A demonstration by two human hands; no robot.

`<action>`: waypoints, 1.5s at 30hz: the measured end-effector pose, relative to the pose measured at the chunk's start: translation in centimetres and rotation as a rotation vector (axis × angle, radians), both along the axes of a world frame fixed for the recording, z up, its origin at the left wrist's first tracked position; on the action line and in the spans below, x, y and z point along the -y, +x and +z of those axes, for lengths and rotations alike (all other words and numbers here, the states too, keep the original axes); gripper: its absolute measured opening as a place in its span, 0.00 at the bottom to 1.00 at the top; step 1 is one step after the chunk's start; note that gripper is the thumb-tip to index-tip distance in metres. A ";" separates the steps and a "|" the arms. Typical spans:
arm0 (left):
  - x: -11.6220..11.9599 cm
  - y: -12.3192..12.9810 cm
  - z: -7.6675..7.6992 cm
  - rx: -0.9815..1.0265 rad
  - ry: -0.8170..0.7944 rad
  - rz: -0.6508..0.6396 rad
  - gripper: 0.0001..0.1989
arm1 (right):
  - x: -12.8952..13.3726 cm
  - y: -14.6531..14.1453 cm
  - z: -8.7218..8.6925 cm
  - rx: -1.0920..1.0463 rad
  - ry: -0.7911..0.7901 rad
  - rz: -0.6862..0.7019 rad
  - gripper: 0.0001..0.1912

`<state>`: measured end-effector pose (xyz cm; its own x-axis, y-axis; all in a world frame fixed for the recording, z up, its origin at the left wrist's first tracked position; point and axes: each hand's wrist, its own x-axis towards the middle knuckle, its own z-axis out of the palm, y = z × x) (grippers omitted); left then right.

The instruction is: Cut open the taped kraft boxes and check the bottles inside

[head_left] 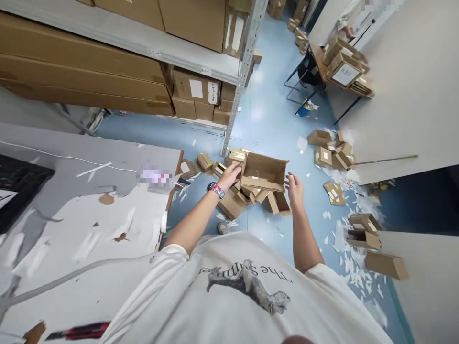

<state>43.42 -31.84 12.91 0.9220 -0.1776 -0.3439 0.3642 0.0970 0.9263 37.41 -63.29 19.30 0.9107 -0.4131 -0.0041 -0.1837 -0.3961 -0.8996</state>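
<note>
Cardboard box (pixel 264 171) touches the left hand's (pixel 229 176) curled grip; right hand (pixel 294 190) open beside it.

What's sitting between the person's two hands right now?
In the head view, an open cardboard box sits between the left hand and the right hand, with neither hand clearly touching it.

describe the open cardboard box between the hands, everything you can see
The open cardboard box is brown card with its flaps spread. It sits tilted on a heap of smaller boxes on the blue floor. The left hand is at its left edge; the right hand is just off its right side.
</note>
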 end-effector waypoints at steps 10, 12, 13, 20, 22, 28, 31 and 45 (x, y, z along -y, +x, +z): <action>-8.9 -13.0 -5.1 -0.073 -0.031 0.501 0.24 | -13.3 3.2 -4.7 -0.012 0.055 0.582 0.30; -14.0 -19.0 -6.0 -0.102 0.000 0.759 0.24 | -22.2 3.1 -6.8 -0.056 0.107 0.854 0.32; -16.6 -22.4 -6.2 -0.117 0.012 0.896 0.25 | -26.9 2.1 -7.5 -0.080 0.135 0.982 0.31; -28.4 -47.4 -5.8 -0.140 0.149 1.775 0.21 | -52.2 -14.6 -7.7 -0.172 0.194 1.790 0.24; -30.1 -53.6 -5.6 -0.153 0.283 1.946 0.22 | -57.2 -19.8 -7.6 -0.186 0.190 1.951 0.22; -35.6 -67.8 -5.8 -0.715 0.914 2.126 0.54 | -68.4 -32.6 -9.0 -0.221 0.135 2.282 0.19; -39.3 -71.4 -6.7 -0.917 0.856 2.022 0.68 | -71.0 -36.1 -10.0 -0.223 0.088 2.350 0.18; -38.1 -68.4 -4.6 -0.414 1.100 1.810 0.63 | -70.6 -19.2 -11.4 -0.378 0.035 1.970 0.25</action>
<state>-24.94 6.28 8.27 -0.3248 0.9321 0.1600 0.6557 0.1001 0.7483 18.21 7.29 7.94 -0.0187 0.9675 -0.2523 0.2530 -0.2395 -0.9373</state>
